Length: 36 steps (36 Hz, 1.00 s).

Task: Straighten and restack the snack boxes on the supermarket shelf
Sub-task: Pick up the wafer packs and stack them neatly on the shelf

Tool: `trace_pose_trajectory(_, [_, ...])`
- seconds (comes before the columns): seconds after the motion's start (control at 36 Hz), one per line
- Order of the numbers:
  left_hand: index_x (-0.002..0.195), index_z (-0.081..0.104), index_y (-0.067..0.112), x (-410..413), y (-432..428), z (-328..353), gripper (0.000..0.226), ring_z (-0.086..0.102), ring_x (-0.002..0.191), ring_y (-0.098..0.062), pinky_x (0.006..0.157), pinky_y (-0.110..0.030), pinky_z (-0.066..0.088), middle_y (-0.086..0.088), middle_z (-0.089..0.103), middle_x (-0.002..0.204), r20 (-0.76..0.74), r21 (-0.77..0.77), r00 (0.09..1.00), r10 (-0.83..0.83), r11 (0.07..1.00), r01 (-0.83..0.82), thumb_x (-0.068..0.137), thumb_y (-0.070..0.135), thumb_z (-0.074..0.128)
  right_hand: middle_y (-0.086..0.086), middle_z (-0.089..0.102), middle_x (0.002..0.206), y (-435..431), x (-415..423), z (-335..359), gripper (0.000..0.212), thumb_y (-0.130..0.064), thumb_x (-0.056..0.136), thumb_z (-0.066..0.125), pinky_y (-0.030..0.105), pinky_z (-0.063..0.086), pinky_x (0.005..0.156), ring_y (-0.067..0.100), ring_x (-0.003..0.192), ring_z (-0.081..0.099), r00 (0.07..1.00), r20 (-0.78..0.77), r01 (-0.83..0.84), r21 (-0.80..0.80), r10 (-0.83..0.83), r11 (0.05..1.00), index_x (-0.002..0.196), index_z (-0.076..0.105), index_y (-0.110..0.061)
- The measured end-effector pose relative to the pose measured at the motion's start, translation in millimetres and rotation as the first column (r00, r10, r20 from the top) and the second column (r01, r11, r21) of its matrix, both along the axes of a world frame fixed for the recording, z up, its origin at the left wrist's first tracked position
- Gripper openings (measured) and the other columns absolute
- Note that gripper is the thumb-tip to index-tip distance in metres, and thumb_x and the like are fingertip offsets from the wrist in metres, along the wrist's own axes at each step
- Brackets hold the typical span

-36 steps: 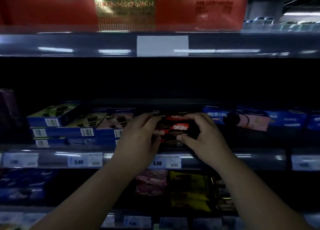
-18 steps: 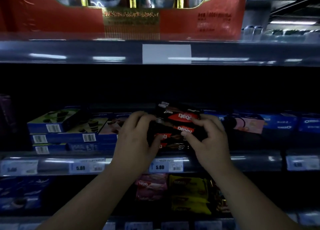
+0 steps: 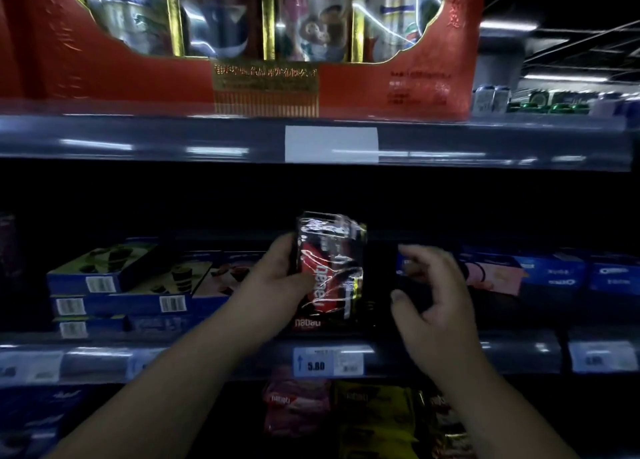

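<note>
Lifted, turned upright above shelf (image 3: 485, 354) front edge — glossy crinkled wafer pack (image 3: 329, 268), long axis vertical, clamped in left grip (image 3: 273, 282); right grip (image 3: 433, 296) apart, empty.

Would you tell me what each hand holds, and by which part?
Left hand grips the black-and-red snack pack by its left edge; right hand holds nothing.

pack (image 3: 329, 271): glossy crinkled plastic film, glare streaks | boxes (image 3: 104, 275): smooth printed card, satin | shelf rail (image 3: 173, 140): shiny clear plastic strip (mirrors the ceiling lights) | price tag (image 3: 327, 362): matt paper | gift box (image 3: 398, 88): card, glossy film window, gold foil label | lower packs (image 3: 374, 413): soft plastic wrappers, dull sheen
</note>
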State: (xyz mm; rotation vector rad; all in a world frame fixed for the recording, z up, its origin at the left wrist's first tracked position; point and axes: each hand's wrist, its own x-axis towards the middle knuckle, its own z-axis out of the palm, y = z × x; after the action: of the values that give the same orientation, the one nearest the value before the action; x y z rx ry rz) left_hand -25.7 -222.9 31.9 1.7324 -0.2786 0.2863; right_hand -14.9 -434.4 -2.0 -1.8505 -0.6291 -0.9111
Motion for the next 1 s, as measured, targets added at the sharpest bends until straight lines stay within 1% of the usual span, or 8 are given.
trace_pose_trajectory(0.08, [0.1, 0.07, 0.043, 9.5, 9.6, 9.7, 0.042, 0.067, 0.098, -0.013, 0.089, -0.033, 0.051, 0.01, 0.073, 0.102, 0.118, 0.179, 0.993, 0.018, 0.983, -0.039, 0.093, 0.004, 0.057, -0.028, 0.013, 0.153, -9.4, 4.3, 15.3, 0.093, -0.012, 0.081, 0.074, 0.012, 0.023, 0.107, -0.008, 0.14, 0.017, 0.994, -0.1, -0.068, -0.233, 0.046, 0.97, 0.14, 0.021, -0.06])
trace_pose_trajectory(0.17, [0.085, 0.073, 0.038, 19.3, 13.0, 18.7, 0.034, 0.066, 0.095, -0.015, 0.084, -0.031, 0.052, 0.007, 0.073, 0.098, 0.193, 0.255, 0.977, 0.086, 0.957, -0.135, 0.098, 0.014, 0.052, -0.036, -0.01, 0.154, -10.2, 8.5, 24.8, 0.106, -0.028, 0.078, 0.08, 0.015, 0.017, 0.11, -0.012, 0.142, -0.002, 0.982, -0.176, -0.137, -0.42, 0.068, 0.897, 0.142, 0.005, -0.065])
trace_pose_trajectory(0.31, [0.088, 0.072, 0.027, 28.9, 9.8, 23.9, 0.029, 0.064, 0.083, -0.011, 0.077, -0.028, 0.05, 0.004, 0.071, 0.087, 0.197, 0.248, 0.979, 0.054, 0.963, -0.104, 0.099, 0.012, 0.05, -0.033, 0.012, 0.152, -2.3, 21.3, 25.7, 0.103, -0.048, 0.064, 0.086, 0.017, 0.023, 0.11, -0.012, 0.139, 0.013, 0.94, -0.31, -0.282, -0.476, 0.141, 0.833, 0.142, 0.021, -0.061])
trace_pose_trajectory(0.42, [0.09, 0.07, 0.027, 41.3, 11.4, 24.2, 0.015, 0.064, 0.089, -0.006, 0.079, -0.022, 0.05, 0.008, 0.069, 0.093, 0.202, 0.228, 0.97, 0.135, 0.957, -0.181, 0.095, 0.021, 0.058, -0.027, 0.043, 0.125, 2.0, 41.1, 21.2, 0.072, -0.038, 0.063, 0.089, 0.015, 0.038, 0.101, -0.005, 0.12, 0.044, 0.963, -0.232, -0.221, -0.382, 0.139, 0.897, 0.127, 0.056, -0.043])
trace_pose_trajectory(0.53, [0.099, 0.068, 0.03, 45.1, 19.7, 17.5, 0.015, 0.055, 0.099, -0.001, 0.087, -0.013, 0.042, 0.012, 0.057, 0.105, 0.424, 0.497, 0.892, 0.157, 0.783, -0.374, 0.087, 0.039, 0.067, -0.018, 0.053, 0.116, 3.2, 61.1, 13.0, 0.048, -0.033, 0.068, 0.086, 0.01, 0.04, 0.092, -0.005, 0.108, 0.052, 0.96, -0.26, -0.184, -0.322, 0.1, 0.929, 0.113, 0.067, -0.032])
trace_pose_trajectory(0.67, [0.127, 0.056, 0.036, 38.4, 18.2, 4.0, 0.061, 0.054, 0.107, -0.005, 0.092, -0.033, 0.049, 0.015, 0.054, 0.121, 0.239, 0.823, 0.971, -0.013, 0.533, -0.195, 0.073, 0.062, 0.071, -0.019, 0.047, 0.131, 2.1, 67.8, 4.7, 0.046, -0.03, 0.079, 0.078, 0.021, 0.037, 0.107, -0.004, 0.119, 0.046, 0.917, -0.384, -0.231, -0.286, 0.11, 0.93, 0.123, 0.062, -0.034])
trace_pose_trajectory(0.83, [0.14, 0.033, 0.038, 34.3, 14.2, -8.6, 0.091, 0.046, 0.119, -0.014, 0.096, -0.04, 0.046, 0.013, 0.041, 0.138, 0.322, 0.893, 0.946, 0.036, 0.32, -0.316, 0.064, 0.062, 0.076, -0.03, 0.021, 0.133, 3.0, 61.0, 8.0, 0.089, -0.033, 0.063, 0.09, 0.007, 0.025, 0.089, -0.005, 0.123, 0.029, 0.836, -0.543, -0.324, -0.371, 0.08, 0.87, 0.135, 0.04, -0.049])
trace_pose_trajectory(1.0, [0.137, 0.034, 0.036, 29.2, 18.5, -9.7, 0.085, 0.045, 0.119, -0.017, 0.095, -0.04, 0.044, 0.009, 0.041, 0.135, 0.351, 0.893, 0.934, 0.066, 0.277, -0.355, 0.066, 0.056, 0.077, -0.05, 0.015, 0.114, 10.9, 59.5, 2.3, 0.088, -0.028, 0.069, 0.087, -0.009, 0.026, 0.075, -0.021, 0.104, 0.033, 0.845, -0.525, -0.326, -0.363, 0.097, 0.873, 0.138, 0.037, -0.046])
